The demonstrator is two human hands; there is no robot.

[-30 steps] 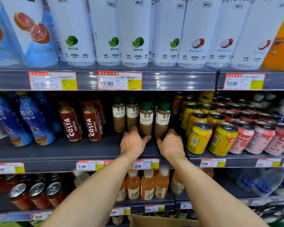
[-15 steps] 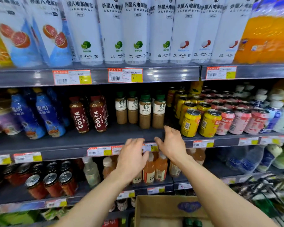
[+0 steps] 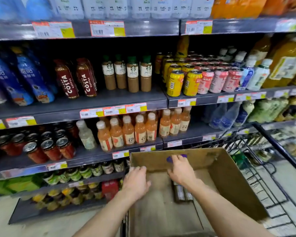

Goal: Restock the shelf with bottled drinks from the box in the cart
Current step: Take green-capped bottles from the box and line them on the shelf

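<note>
A brown cardboard box (image 3: 229, 182) sits in the black wire cart (image 3: 270, 168) at the lower right. Both my hands hover over its open top and hold nothing. My left hand (image 3: 136, 182) is above the box's left rim, fingers loosely bent. My right hand (image 3: 180, 171) reaches in over two dark bottles (image 3: 182, 194) lying on the box floor. On the middle shelf (image 3: 120, 101), a few Starbucks coffee bottles (image 3: 126, 74) with green caps stand in a short row.
Costa coffee bottles (image 3: 75, 79) and blue bottles (image 3: 22, 81) stand left of the Starbucks row, yellow and pink cans (image 3: 200, 79) to its right. Orange drink bottles (image 3: 140, 130) fill the shelf below. The shelf in front of the Starbucks bottles is bare.
Both hands have dropped from the middle shelf, by the Starbucks bottles, down to the box in the cart. My view has tilted downward and the box now shows fully.
</note>
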